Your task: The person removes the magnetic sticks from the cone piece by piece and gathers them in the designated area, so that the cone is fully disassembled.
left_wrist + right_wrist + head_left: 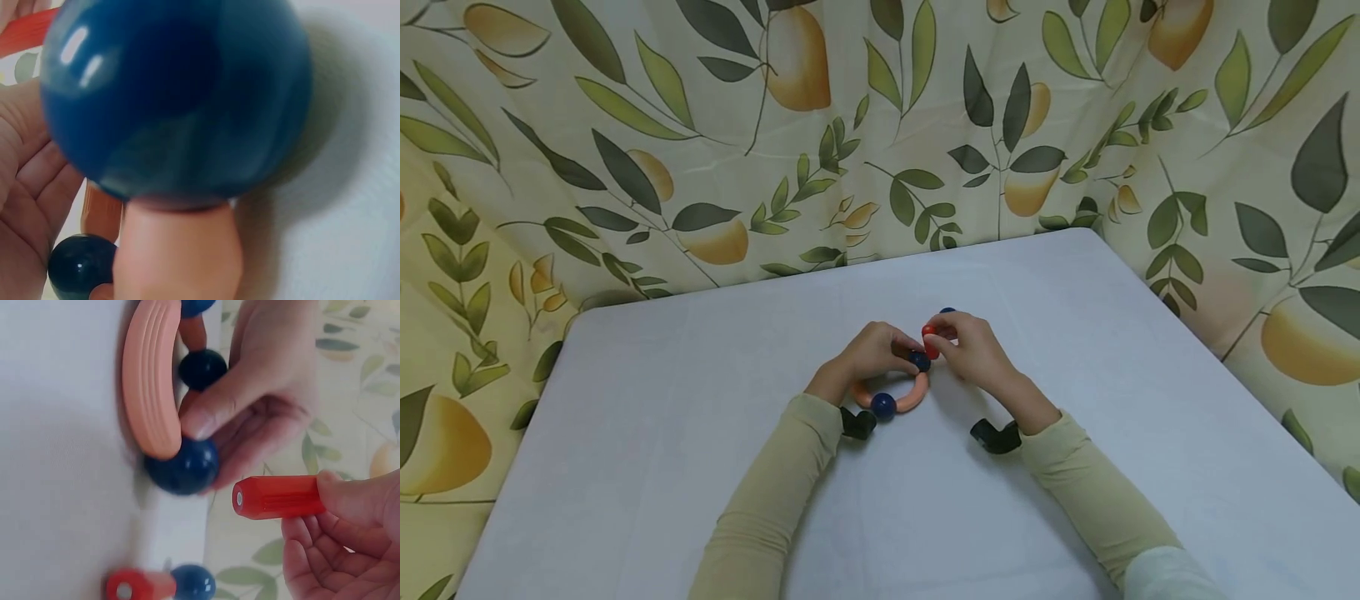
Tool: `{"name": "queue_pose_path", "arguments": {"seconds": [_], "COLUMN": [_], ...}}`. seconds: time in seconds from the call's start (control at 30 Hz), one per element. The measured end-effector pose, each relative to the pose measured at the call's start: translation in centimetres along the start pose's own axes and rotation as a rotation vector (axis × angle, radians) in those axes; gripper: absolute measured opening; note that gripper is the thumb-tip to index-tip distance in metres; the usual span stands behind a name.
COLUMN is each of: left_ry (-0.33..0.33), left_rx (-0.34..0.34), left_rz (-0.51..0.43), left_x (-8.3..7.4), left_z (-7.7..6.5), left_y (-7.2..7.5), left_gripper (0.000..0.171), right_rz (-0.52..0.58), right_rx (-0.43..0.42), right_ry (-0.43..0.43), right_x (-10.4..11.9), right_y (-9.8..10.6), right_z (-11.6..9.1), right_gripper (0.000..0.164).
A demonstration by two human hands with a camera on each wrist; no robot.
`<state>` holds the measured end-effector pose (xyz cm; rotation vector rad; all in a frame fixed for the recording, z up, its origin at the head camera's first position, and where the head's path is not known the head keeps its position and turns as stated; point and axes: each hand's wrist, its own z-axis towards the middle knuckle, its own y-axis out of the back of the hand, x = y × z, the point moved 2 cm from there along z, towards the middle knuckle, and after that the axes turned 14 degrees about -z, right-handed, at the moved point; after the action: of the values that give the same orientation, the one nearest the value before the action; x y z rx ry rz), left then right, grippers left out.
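No readable text, no legible labels, no brands, no numbers, no signs in any view

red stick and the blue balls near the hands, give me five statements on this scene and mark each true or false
1. The right hand holds a red stick. True.
2. The held stick touches the ball in the left hand. False: the right wrist view shows a gap between them.
3. The left hand grips a blue ball. True.
4. The curved pieces are green. False: the visible curved piece is orange-pink.
5. A second red stick lies next to another blue ball. True.
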<state>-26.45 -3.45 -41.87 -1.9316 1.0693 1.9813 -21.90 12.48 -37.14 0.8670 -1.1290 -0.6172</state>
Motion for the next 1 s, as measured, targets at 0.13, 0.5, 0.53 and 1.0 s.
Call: {"name": "queue_pose_path", "arguments": {"seconds": [0.13, 0.5, 0.53, 1.0], "left_ry": [0.042, 0.072, 0.072, 0.067], "left_rx": [-0.003, -0.033, -0.034, -0.022], "left_rz": [0.0, 0.0, 0.0, 0.021], "left_x": [-0.1, -0.1, -0.1, -0.5], "left_z": [0.1, -0.1, -0.1, -0.2], "left_y": [0.0, -0.3, -0.3, -0.2], "left_gripper": [0.031, 0.031, 0.032, 0.032], "right_rz": [-0.005, 0.019, 0.022, 0.047], "right_rx": [0.029, 0.041, 0.047, 0.255], "right_ry": [-0.063, -0.205, -0.213, -0.351], "right_x": [-1.1, -5.9, -6.3, -9.7], "right_y": [0.7, 2.4, 2.5, 2.1], "right_z": [-0.2, -0.9, -1.0, -0.9], "right_gripper": [0.024, 0.027, 0.027, 0.03]}}
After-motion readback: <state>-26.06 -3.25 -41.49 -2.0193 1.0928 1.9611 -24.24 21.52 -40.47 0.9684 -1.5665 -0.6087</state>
